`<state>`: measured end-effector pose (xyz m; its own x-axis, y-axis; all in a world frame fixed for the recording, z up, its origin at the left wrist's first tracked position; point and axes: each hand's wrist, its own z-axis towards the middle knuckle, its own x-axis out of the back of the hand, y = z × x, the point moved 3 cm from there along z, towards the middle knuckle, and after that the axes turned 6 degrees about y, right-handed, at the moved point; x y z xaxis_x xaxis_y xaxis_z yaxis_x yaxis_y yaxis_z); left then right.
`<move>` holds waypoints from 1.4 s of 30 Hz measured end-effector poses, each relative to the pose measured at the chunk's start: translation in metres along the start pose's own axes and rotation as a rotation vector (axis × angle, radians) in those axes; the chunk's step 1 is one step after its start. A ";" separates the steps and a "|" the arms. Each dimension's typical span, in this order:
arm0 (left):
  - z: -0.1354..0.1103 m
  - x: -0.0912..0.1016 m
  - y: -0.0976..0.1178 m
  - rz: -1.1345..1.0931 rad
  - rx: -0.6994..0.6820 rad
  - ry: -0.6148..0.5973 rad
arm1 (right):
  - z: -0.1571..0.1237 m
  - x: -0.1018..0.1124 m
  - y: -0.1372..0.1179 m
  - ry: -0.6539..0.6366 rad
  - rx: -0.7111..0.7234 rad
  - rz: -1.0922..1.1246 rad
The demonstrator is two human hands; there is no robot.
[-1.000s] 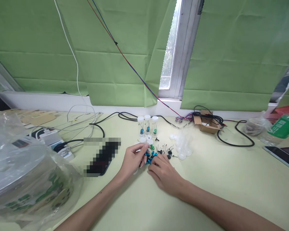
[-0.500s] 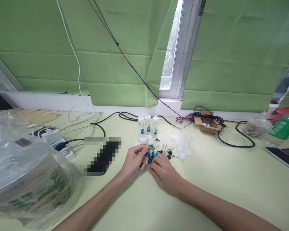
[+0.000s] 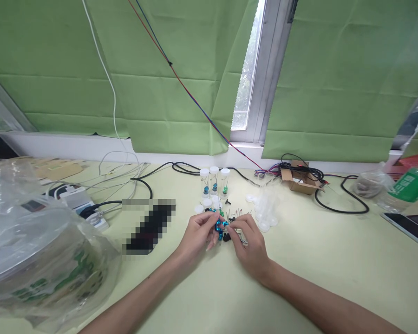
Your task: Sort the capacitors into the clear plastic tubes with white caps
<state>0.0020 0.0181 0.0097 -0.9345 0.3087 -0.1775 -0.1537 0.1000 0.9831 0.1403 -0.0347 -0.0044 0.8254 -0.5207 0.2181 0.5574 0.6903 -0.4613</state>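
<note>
My left hand (image 3: pixel 198 234) and my right hand (image 3: pixel 249 243) meet over a small heap of blue, green and black electronic parts (image 3: pixel 220 226) on the pale green table (image 3: pixel 299 269). Both hands have their fingers pinched together on small parts with thin wire legs; the left seems to grip a blue one. Three clear vials with white caps (image 3: pixel 214 182) stand upright just behind the heap, each with a coloured part inside. Loose white caps (image 3: pixel 206 202) lie between the vials and my hands.
A heap of clear empty vials (image 3: pixel 266 208) lies right of the parts. A small cardboard box with cables (image 3: pixel 299 178) sits at the back. A large plastic-wrapped bundle (image 3: pixel 38 250) fills the left. A dark blurred object (image 3: pixel 148 227), a power strip (image 3: pixel 80 206), a tablet (image 3: pixel 409 227).
Both hands have lifted slightly off the table and drawn together. My right hand has turned from flat on the heap to a pinch.
</note>
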 end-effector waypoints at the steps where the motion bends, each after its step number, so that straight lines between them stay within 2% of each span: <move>1: -0.001 -0.002 -0.001 -0.006 0.015 -0.017 | 0.001 0.000 0.000 0.011 -0.006 0.009; 10: -0.013 -0.018 -0.012 0.004 0.078 -0.072 | 0.002 0.000 0.000 0.003 -0.051 0.033; 31: -0.011 -0.016 -0.030 -0.119 0.191 0.013 | 0.004 -0.002 0.007 -0.079 -0.185 0.156; 42: -0.012 -0.019 -0.031 -0.154 0.197 0.025 | 0.004 -0.002 0.007 -0.057 -0.175 0.165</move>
<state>0.0205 -0.0020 -0.0167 -0.9129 0.2517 -0.3212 -0.2320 0.3275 0.9159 0.1432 -0.0265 -0.0046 0.9105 -0.3755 0.1732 0.3946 0.6635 -0.6357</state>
